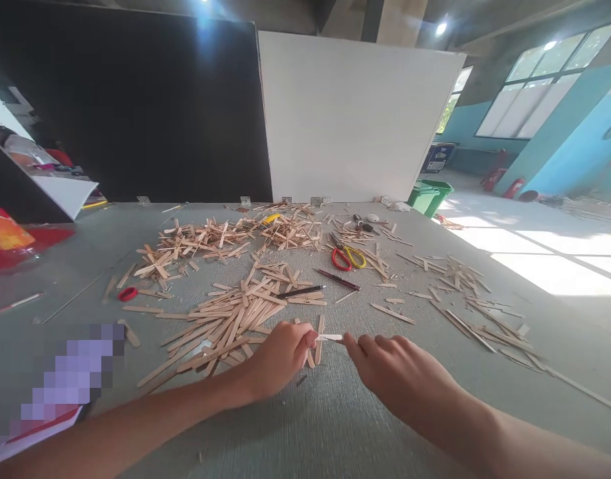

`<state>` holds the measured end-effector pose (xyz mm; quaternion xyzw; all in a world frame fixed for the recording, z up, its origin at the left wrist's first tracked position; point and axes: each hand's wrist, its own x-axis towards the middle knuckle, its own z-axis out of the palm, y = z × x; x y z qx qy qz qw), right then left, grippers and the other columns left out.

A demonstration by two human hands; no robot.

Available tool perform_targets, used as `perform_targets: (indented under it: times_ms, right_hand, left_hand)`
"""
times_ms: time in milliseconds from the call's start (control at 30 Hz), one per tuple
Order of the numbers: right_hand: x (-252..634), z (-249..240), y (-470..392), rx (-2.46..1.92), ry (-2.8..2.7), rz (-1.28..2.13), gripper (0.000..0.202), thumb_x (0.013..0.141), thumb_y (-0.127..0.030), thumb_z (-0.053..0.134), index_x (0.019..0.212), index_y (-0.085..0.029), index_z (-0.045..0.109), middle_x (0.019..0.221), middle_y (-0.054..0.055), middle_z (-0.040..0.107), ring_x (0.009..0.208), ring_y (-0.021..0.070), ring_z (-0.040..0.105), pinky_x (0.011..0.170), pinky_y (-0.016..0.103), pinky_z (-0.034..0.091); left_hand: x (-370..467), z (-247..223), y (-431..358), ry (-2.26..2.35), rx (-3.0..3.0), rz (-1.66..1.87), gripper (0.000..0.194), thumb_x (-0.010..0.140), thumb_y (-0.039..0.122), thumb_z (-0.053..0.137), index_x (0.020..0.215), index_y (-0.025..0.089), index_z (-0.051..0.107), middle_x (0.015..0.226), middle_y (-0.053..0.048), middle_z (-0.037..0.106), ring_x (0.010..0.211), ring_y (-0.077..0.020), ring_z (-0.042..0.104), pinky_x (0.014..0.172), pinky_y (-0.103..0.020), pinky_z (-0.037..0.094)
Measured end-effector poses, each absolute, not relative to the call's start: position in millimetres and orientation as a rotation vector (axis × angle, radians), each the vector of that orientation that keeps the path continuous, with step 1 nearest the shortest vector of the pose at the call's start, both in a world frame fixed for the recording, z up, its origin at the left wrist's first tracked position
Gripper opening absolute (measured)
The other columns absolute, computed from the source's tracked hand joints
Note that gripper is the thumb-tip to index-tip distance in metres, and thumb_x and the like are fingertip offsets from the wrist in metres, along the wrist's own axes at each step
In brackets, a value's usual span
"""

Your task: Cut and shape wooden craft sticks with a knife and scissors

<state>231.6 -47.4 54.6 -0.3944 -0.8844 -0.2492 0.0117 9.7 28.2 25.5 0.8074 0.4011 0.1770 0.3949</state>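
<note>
A pale popsicle stick (330,337) spans the gap between my two hands, low over the table's near middle. Its left end sits in the closed fingers of my left hand (285,352). My right hand (392,362) is closed on the other end, with the fingertips hiding that tip. Just behind and left of my left hand lies a loose heap of popsicle sticks (235,313). A black pen (302,291) rests on the heap, and a dark red pen (338,279) lies to its right. Scissors (348,256) with one red and one yellow handle are farther back.
More sticks pile up at the back (200,239), with split pieces scattered at right (504,332). A red tape ring (128,293) lies at left. Black and white panels (355,120) border the table's far edge. A green bin (429,196) stands beyond; a person is at far left.
</note>
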Motion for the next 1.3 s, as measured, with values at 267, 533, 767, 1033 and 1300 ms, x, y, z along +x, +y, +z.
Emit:
perform_targets:
  times_ms: [267,533,767,1033,1300]
  right_hand:
    - [260.9,58.1,-6.8,-1.088,-2.954,-0.256,0.027,0.085,0.005,0.064,0.103,-0.015,0.068,0.074,-0.003,0.069,0.059,0.0115,0.065,0.05,0.028,0.039]
    - [230.0,49.7,-43.7,-1.194,-2.777,-0.817,0.025,0.082,0.008,0.057,0.096,-0.008,0.071,0.072,0.005,0.068,0.055,0.016,0.062,0.045,0.031,0.036]
    - [253.8,59.0,-7.7,-1.084,-2.979,-0.337,0.022,0.087,0.003,0.064,0.1,-0.014,0.069,0.071,-0.002,0.067,0.055,0.0127,0.062,0.048,0.029,0.037]
    - [233.6,40.3,-27.1,-1.108,-2.81,-0.824,0.026,0.092,0.002,0.051,0.107,-0.007,0.07,0.073,0.005,0.067,0.052,0.0168,0.061,0.042,0.033,0.035]
    - [235.8,38.6,-22.4,-1.107,-2.791,-0.791,0.026,0.094,0.001,0.05,0.112,-0.007,0.067,0.077,0.006,0.069,0.056,0.0174,0.062,0.043,0.033,0.035]
  left_hand:
    - [8.5,10.5,26.5,1.043,1.998,0.499,0.045,0.11,0.046,0.032,0.08,0.02,0.053,0.06,0.002,0.058,0.047,-0.0129,0.053,0.05,-0.024,0.038]
    - [14.4,2.7,13.0,1.077,2.116,0.568,0.043,0.11,0.039,0.033,0.071,0.023,0.044,0.057,0.003,0.051,0.054,-0.0158,0.049,0.061,-0.03,0.034]
    - [11.1,-3.6,11.1,1.085,2.149,0.582,0.043,0.111,0.039,0.029,0.077,0.022,0.05,0.063,0.002,0.058,0.055,-0.0152,0.05,0.059,-0.028,0.034]
    - [12.3,-14.5,9.6,1.118,2.191,0.659,0.044,0.111,0.04,0.028,0.076,0.022,0.047,0.059,0.004,0.05,0.052,-0.0148,0.046,0.057,-0.029,0.029]
    - [12.4,-13.7,7.9,1.081,2.203,0.694,0.041,0.111,0.038,0.03,0.078,0.022,0.049,0.061,0.003,0.055,0.053,-0.0144,0.05,0.057,-0.028,0.031]
